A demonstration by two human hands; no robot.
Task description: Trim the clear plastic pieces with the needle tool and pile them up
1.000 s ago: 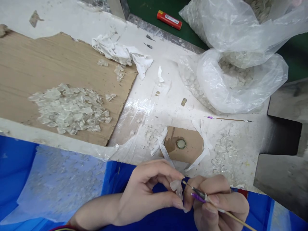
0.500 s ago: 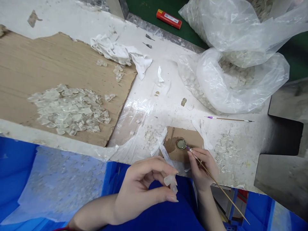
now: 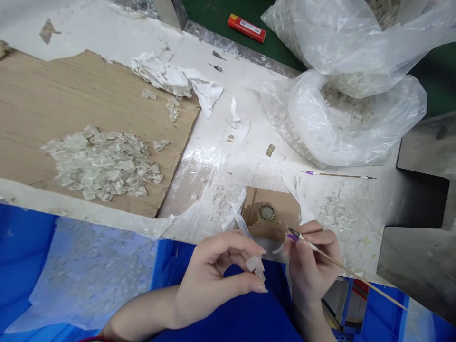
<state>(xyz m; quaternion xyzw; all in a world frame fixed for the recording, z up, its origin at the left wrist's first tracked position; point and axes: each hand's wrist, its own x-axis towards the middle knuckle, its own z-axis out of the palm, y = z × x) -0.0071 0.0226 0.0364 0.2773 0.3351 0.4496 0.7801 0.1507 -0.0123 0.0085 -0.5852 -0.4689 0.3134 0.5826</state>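
Note:
Between the thumb and fingers of my left hand is a small translucent plastic piece. My right hand grips a thin wooden stick with a purple and white wrapped end and a dark fine tip. That tip points left, just short of a round cap with a beaded-looking rim. The cap lies on a small cardboard square, stained wet on its left side. Both hands are held in front of the table's near edge.
A heap of translucent pieces lies on a large cardboard sheet at left. Plastic bags stand at back right. A second stick lies below them. A blue bin with a film sheet is at lower left.
My right hand has drawn the stick's tip away from the round cap, moving right and turning the stick. My left hand still pinches the translucent piece, almost unmoved.

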